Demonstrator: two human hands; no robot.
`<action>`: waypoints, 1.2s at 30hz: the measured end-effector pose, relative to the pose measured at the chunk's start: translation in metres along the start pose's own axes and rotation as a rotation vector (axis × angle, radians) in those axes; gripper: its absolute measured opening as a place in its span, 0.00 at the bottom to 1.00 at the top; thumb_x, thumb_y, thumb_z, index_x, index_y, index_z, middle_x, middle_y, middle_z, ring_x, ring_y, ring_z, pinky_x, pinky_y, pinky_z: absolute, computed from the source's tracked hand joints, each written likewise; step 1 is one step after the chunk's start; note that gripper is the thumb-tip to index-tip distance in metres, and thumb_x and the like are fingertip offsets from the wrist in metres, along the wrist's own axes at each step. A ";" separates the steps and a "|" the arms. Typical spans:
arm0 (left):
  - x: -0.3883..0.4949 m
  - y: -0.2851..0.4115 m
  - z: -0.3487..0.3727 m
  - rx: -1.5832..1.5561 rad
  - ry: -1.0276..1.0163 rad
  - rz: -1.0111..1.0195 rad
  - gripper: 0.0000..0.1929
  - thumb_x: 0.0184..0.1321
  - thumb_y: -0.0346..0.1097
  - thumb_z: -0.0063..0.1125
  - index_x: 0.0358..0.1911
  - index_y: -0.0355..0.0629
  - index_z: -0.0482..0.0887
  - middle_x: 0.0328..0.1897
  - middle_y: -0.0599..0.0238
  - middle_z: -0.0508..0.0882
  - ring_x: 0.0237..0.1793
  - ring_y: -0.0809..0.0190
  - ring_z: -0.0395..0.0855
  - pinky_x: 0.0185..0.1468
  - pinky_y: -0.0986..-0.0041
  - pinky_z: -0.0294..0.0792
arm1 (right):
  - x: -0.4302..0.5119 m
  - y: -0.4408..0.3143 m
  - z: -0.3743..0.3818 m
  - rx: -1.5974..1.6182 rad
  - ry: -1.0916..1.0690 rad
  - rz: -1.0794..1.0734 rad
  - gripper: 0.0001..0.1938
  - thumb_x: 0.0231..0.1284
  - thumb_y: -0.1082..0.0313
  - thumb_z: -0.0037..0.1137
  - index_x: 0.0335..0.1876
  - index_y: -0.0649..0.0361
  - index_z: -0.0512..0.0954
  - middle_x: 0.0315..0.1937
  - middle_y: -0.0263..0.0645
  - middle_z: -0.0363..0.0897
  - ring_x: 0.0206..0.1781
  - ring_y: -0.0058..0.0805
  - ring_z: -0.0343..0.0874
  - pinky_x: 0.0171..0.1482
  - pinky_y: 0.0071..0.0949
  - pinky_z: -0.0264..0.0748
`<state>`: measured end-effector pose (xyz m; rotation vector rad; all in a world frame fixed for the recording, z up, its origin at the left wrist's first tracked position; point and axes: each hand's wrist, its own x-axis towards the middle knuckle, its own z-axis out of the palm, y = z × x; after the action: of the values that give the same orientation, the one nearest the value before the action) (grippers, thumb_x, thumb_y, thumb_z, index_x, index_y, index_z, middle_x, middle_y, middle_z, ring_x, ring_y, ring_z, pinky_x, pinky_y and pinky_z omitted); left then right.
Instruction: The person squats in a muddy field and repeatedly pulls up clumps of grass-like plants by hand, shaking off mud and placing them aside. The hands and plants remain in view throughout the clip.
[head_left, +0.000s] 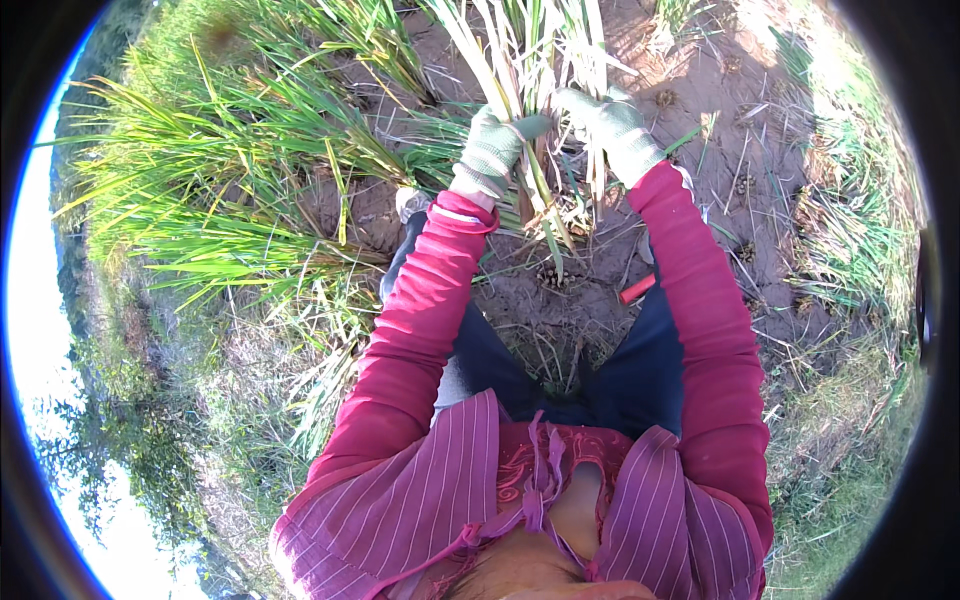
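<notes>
Both my hands wear pale green knitted gloves and reach out at the top middle. My left hand (499, 146) is closed around a bunch of cut grassy stalks (545, 199), its thumb lying across them. Close beside it on the right, my right hand (611, 131) grips more of the upright pale stalks (592, 56). The lower ends hang just above or on the soil; which of these cannot be told. A red handle-like object (637, 289) lies on the ground by my right leg, partly hidden.
Tall green rice-like plants (262, 142) stand at the left. Cut stubble (555, 277) pokes from brown soil between my legs. Cut stalks (847, 255) lie at the right. A shoe (411, 201) shows beside my left sleeve.
</notes>
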<state>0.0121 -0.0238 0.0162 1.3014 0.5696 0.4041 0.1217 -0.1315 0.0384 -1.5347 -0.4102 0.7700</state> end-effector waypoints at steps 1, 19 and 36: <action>0.000 -0.003 0.001 -0.052 -0.036 0.061 0.14 0.40 0.23 0.59 0.36 0.38 0.77 0.31 0.65 0.80 0.32 0.67 0.78 0.36 0.77 0.70 | 0.019 0.023 -0.001 -0.254 0.051 -0.060 0.18 0.38 0.57 0.60 0.33 0.63 0.75 0.24 0.32 0.73 0.25 0.16 0.70 0.28 0.20 0.67; 0.000 -0.007 0.004 -0.210 -0.140 0.113 0.13 0.41 0.26 0.61 0.35 0.38 0.78 0.30 0.66 0.80 0.31 0.68 0.78 0.36 0.78 0.70 | 0.014 0.019 -0.004 0.107 -0.073 0.046 0.11 0.42 0.66 0.59 0.33 0.59 0.76 0.28 0.30 0.75 0.30 0.19 0.73 0.32 0.21 0.69; 0.000 -0.004 0.002 -0.233 -0.005 0.035 0.12 0.40 0.25 0.60 0.32 0.38 0.77 0.26 0.69 0.79 0.25 0.69 0.76 0.32 0.78 0.69 | 0.020 0.007 -0.016 0.449 0.151 0.002 0.07 0.52 0.65 0.49 0.29 0.60 0.70 0.18 0.30 0.70 0.15 0.15 0.64 0.18 0.14 0.61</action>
<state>0.0136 -0.0262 0.0131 1.0894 0.4803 0.4814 0.1451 -0.1304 0.0262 -1.1604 -0.1114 0.6872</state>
